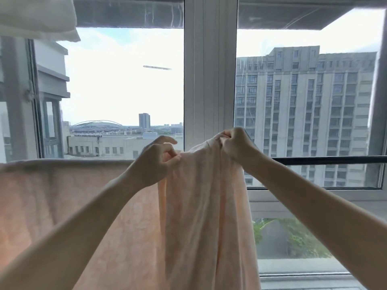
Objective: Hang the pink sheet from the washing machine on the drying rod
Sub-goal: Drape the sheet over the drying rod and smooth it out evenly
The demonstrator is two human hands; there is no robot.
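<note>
The pink sheet (62, 195) is draped over the drying rod (324, 159) on the left, bunched centrally. Soft, limp cloth; its top edge is best gripped. It is pinched by the left hand (156, 162) and clenched by the right hand (235, 144).

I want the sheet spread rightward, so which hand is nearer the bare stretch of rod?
Right. The right hand sits beside the bare rod; the left hand is farther left.
</note>
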